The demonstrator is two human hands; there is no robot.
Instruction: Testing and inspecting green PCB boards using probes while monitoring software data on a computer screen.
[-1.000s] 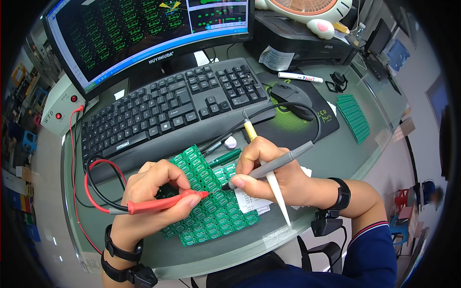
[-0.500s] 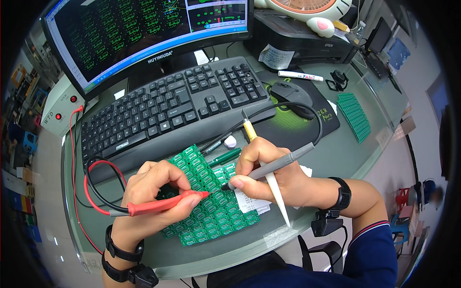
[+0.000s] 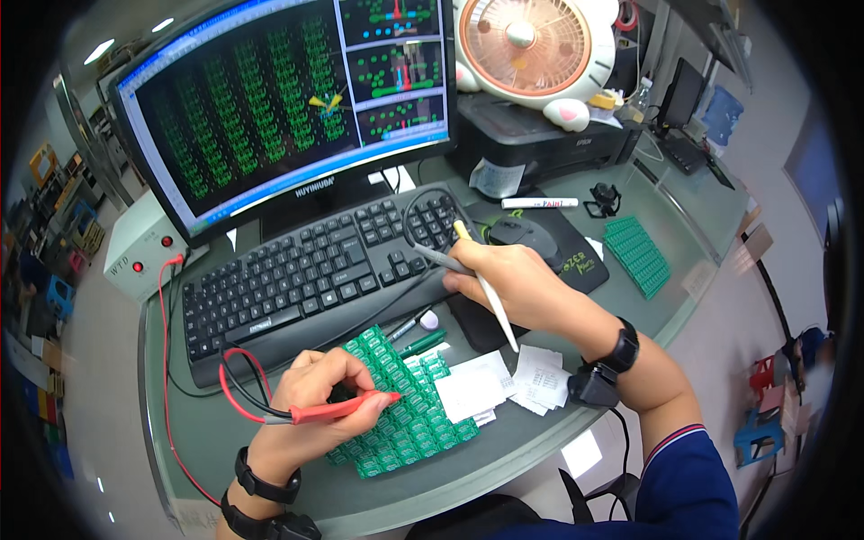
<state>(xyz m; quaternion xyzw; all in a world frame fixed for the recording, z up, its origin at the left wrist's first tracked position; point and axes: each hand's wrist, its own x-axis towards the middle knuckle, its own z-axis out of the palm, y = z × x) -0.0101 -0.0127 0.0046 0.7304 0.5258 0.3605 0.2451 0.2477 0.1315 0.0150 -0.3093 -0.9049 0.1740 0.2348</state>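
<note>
My left hand [image 3: 315, 405] is closed round a red test probe [image 3: 328, 411], whose tip rests against a panel of small green circuit boards [image 3: 409, 427]. A second green panel seems to lie partly beneath it. Over the right end of the black keyboard [image 3: 306, 270], my right hand [image 3: 526, 283] grips a grey test probe [image 3: 443, 259]. The same hand also carries a slim white stick [image 3: 497, 315] with a yellow end, its tapered end pointing down toward me. Whether a fingertip touches a key I cannot tell.
Paper slips [image 3: 472, 387] lie right of the panel, green and dark pens [image 3: 421, 344] behind it. A mouse [image 3: 522, 236], a white marker [image 3: 540, 203] and another green panel [image 3: 637, 256] are farther right. Behind stand a monitor [image 3: 315, 189], a printer [image 3: 540, 148], a fan [image 3: 531, 45] and a white box [image 3: 148, 256].
My right hand has lifted away from the green panel, up to the keyboard's right end, taking the grey probe and white stick along. My left hand keeps the red probe on the panel. The view has tilted up.
</note>
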